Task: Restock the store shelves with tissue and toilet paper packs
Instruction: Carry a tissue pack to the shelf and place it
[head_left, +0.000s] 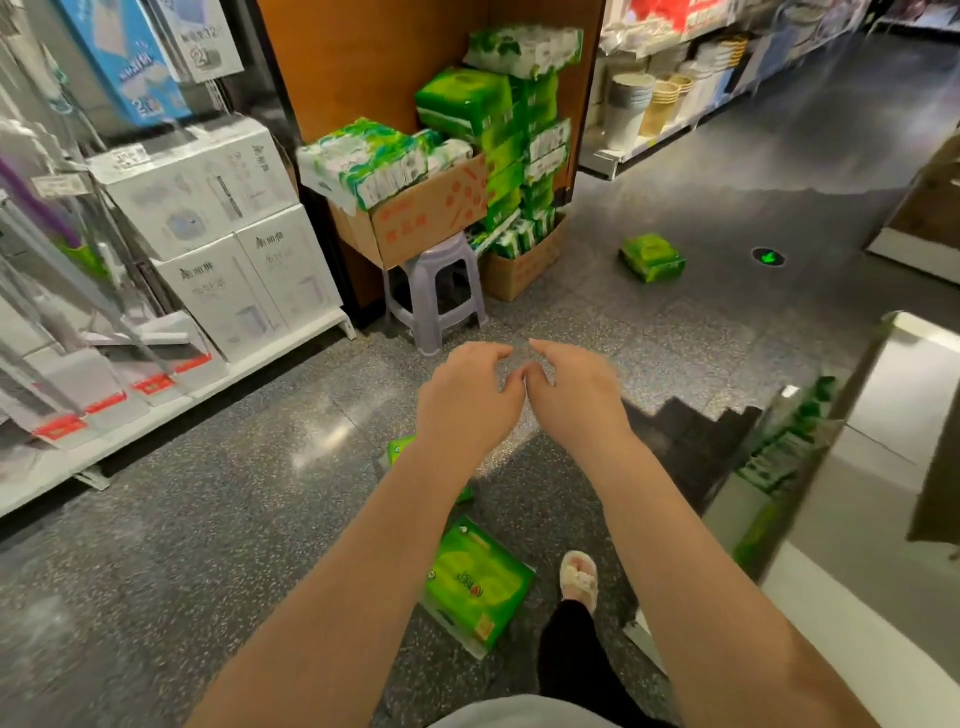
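Observation:
My left hand (467, 397) and my right hand (569, 395) reach forward side by side over the floor, fingers loosely curled, holding nothing; their thumbs nearly touch. A green tissue pack (475, 584) lies flat on the floor under my forearms, near my foot. Another green pack (402, 449) peeks out behind my left wrist. A third green pack (652, 257) lies on the floor further ahead to the right. Green and white packs (379, 161) fill an open cardboard box (431, 218) on a stool, beside a tall stack of packs (514, 119).
The grey plastic stool (436, 296) stands just ahead of my hands. White boxed goods (208, 228) line a low shelf on the left. A second cardboard box (524, 265) sits on the floor. A metal counter edge (810, 441) runs along the right. Shelves of cups (644, 98) stand at the far right.

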